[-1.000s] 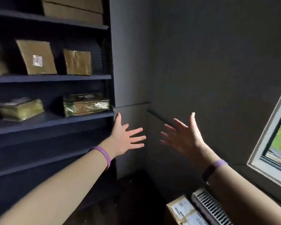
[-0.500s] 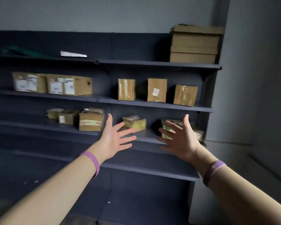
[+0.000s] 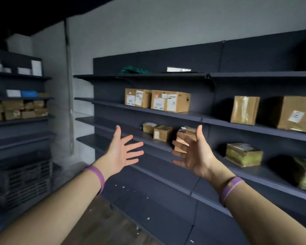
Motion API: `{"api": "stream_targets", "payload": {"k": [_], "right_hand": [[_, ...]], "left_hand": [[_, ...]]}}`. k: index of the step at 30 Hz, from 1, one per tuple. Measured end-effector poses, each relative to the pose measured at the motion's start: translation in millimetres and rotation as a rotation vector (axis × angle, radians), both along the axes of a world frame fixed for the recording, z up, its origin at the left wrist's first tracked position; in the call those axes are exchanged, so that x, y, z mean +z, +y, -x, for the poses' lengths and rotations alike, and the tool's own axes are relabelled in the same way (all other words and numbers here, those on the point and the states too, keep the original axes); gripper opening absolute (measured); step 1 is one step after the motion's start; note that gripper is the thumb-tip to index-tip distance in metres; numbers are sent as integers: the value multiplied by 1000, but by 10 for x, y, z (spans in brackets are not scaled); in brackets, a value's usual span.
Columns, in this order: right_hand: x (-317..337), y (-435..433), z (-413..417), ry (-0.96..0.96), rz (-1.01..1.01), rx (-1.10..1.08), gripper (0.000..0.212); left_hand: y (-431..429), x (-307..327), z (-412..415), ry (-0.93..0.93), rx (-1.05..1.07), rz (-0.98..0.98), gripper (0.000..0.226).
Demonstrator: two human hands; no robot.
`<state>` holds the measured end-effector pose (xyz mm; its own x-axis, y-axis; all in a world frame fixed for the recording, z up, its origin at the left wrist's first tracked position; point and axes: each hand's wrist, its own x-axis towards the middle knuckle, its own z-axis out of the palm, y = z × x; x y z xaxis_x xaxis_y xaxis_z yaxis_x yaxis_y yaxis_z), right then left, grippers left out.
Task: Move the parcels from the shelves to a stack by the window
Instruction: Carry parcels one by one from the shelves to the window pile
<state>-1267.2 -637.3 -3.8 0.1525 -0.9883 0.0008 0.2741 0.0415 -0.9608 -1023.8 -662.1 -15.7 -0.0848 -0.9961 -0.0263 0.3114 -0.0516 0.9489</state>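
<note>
- Fingers [image 3: 134,145] spread, both our hands empty: left hand [image 3: 121,152], right hand [image 3: 195,156].
- Parcels [image 3: 170,101] sit on the shelves [image 3: 184,116], beyond reach.
- Reaching in; next, we judge, a two-handed grasp on the taped box [image 3: 185,137].

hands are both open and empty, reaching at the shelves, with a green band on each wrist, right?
Not quite. The head view shows the left hand and right hand open and empty, reaching at the shelves, but the bands on the wrists are purple, not green.
</note>
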Motion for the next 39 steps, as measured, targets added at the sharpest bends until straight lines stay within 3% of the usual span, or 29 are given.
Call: {"api": "stream_targets", "payload": {"k": [13,27,39], "right_hand": [[-186,-1673,-1355,17,-13,190,91],[11,-4313,-1939,-15,26,311,87],[149,-5802,-2162,28,103,258,83]], "left_hand": [[-1003,-306,-1447,-94,220,-44,84],[-3115,-85,-1885,-173,347,-14,82],[-4791,88,-2236,-164,342,5,84]]}}
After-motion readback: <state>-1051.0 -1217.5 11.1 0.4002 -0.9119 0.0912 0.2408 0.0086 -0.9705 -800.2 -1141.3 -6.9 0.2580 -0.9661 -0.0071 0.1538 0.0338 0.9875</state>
